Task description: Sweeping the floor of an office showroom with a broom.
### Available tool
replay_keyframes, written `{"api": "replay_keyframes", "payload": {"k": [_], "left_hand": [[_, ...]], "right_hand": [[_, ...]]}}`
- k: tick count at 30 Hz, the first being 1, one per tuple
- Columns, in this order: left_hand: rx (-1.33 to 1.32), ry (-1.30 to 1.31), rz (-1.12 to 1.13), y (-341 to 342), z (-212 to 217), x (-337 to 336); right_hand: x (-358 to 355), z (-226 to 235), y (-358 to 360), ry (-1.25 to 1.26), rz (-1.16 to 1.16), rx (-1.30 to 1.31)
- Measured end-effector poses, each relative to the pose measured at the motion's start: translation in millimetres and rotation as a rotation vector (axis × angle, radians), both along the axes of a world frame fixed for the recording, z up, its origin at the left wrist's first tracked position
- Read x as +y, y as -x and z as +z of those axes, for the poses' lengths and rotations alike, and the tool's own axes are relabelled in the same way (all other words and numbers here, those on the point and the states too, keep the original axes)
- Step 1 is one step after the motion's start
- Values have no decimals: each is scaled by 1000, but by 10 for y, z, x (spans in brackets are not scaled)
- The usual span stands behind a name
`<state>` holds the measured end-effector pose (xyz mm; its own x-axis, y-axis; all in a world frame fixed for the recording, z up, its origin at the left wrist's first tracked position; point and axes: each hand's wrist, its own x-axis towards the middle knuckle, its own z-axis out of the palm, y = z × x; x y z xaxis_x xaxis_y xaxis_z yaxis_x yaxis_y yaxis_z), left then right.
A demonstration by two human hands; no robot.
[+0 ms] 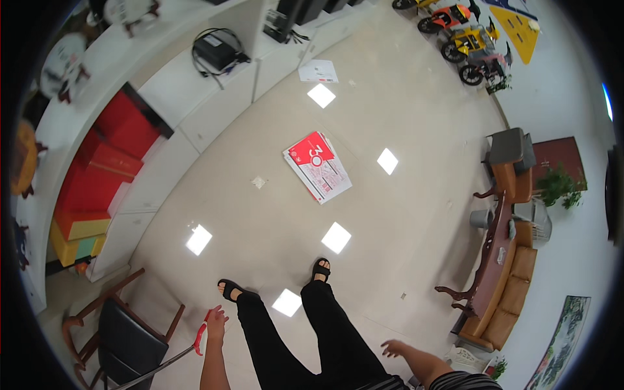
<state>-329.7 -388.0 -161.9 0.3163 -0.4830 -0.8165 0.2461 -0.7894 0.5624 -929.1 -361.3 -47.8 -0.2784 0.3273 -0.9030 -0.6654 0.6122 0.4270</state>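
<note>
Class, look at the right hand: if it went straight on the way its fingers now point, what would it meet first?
The right hand points leftward in the picture, so the black right trouser leg likely comes first; depth is unclear here, so it might pass clear.

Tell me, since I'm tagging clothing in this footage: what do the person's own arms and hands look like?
The left hand and right hand wear no gloves. The left forearm and right forearm are bare, with no watch visible. The right sleeve is dark with lighter stripes; no left sleeve is in view. Any rings are too small to tell.
</note>
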Motion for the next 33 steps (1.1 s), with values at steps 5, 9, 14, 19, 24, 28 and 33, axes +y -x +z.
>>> {"api": "replay_keyframes", "payload": {"k": [5,9,14,19,24,28,33], "left_hand": [[-137,-175,-85,944,118,-363],[-416,-270,-197,1444,74,-532],[-534,-53,-462,2519,187,-1869],[-454,-88,-465,2699,177,-2632],[-316,-236,-410,2233,-513,-2084],[-339,-499,-765,2371,-245,-1228],[-153,-585,-722,2776,-660,-1813]], "right_hand": [[181,52,869,-2,-188,-40],[-522,-83,1196,183,-269,-110],[-1714,-480,1902,544,-243,-193],[-3079,-714,1743,728,-91,-115],[-4429,-1626,1218,893,227,-248],[-5748,-2771,634,1094,263,-280],[-6782,-4103,393,1220,539,-205]]}}
